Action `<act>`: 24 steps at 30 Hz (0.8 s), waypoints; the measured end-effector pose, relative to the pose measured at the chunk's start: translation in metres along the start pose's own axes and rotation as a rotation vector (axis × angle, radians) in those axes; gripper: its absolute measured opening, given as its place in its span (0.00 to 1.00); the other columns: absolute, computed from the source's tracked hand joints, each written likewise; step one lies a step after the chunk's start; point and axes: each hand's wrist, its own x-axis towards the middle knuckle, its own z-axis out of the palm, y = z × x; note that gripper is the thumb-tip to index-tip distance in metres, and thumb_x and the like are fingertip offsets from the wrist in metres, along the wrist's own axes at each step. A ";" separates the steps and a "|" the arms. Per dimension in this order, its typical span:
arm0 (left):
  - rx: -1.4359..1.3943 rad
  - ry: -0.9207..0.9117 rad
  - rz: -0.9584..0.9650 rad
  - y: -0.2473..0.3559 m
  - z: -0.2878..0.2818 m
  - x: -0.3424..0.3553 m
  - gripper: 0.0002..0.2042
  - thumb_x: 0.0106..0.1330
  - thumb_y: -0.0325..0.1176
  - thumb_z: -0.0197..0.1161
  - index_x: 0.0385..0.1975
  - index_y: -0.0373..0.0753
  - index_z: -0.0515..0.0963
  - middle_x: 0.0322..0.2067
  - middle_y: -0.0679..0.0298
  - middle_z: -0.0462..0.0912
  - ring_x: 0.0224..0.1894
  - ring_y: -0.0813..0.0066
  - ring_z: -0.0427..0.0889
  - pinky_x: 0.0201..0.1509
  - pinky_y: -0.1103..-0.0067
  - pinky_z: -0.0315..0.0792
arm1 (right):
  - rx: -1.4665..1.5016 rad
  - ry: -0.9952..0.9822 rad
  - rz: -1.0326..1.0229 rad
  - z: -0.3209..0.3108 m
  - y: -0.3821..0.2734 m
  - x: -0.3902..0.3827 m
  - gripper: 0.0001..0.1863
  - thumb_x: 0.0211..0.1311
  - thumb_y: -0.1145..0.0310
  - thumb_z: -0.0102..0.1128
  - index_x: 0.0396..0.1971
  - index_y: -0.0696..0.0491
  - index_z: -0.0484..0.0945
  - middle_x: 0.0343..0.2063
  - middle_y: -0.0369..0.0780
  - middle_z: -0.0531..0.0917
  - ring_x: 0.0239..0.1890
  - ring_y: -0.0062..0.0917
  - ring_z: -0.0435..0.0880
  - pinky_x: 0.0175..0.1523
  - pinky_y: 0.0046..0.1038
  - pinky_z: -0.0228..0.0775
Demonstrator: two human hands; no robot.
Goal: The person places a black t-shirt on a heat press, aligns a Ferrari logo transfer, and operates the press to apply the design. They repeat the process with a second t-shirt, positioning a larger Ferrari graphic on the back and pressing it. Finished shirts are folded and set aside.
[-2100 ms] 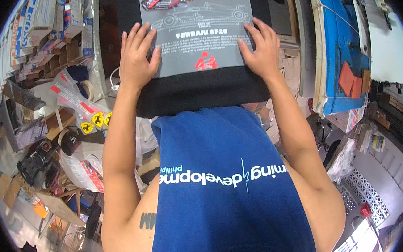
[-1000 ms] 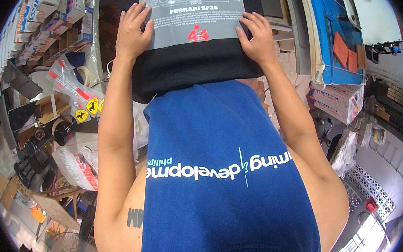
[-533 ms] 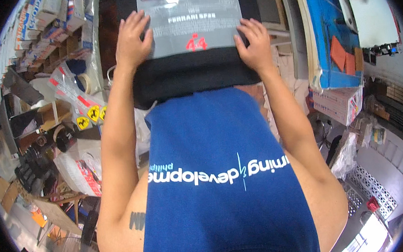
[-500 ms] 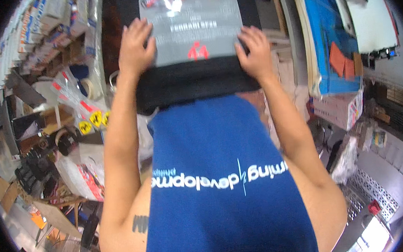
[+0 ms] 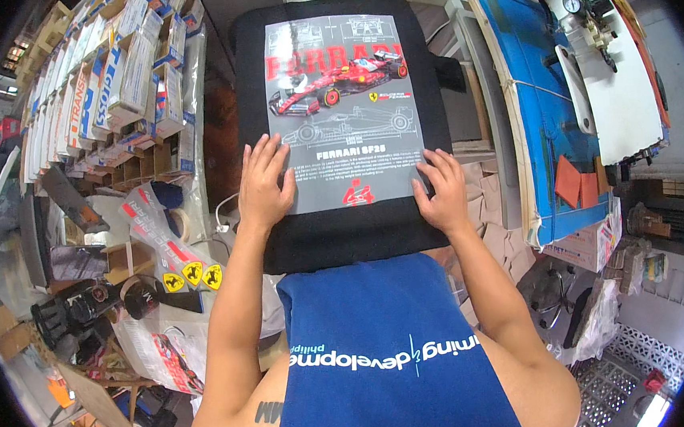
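A glossy clear-edged film sheet (image 5: 344, 137) with a grey panel and a red race car print lies flat on black fabric (image 5: 344, 237), which is spread over a rectangular board in front of me. My left hand (image 5: 265, 181) rests at the sheet's lower left edge, fingers stretched out and pointing away from me. At the lower right edge lies my right hand (image 5: 441, 191), palm down with its fingers spread, fingertips on the sheet's border. Neither hand grips anything. Below the board's near edge is my blue sleeveless top (image 5: 382, 315).
On the left stand stacked long cartons (image 5: 107, 87), with printed film strips (image 5: 171, 235) and a tape roll below them. To the right is a blue-covered panel (image 5: 537, 94) bearing orange-red pieces (image 5: 577, 183), beside a white machine with a pressure gauge (image 5: 573, 5).
The view has tilted up, so the whole printed sheet and board now show, lower in the picture. Both hands stay at about the same places on the sheet's edges.
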 end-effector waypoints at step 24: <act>-0.130 -0.120 -0.109 0.003 -0.016 0.011 0.23 0.53 0.28 0.68 0.53 0.37 0.82 0.62 0.51 0.78 0.70 0.44 0.70 0.76 0.47 0.56 | 0.044 -0.163 0.090 -0.006 -0.001 0.010 0.22 0.50 0.65 0.70 0.47 0.53 0.83 0.59 0.44 0.80 0.67 0.46 0.71 0.72 0.54 0.57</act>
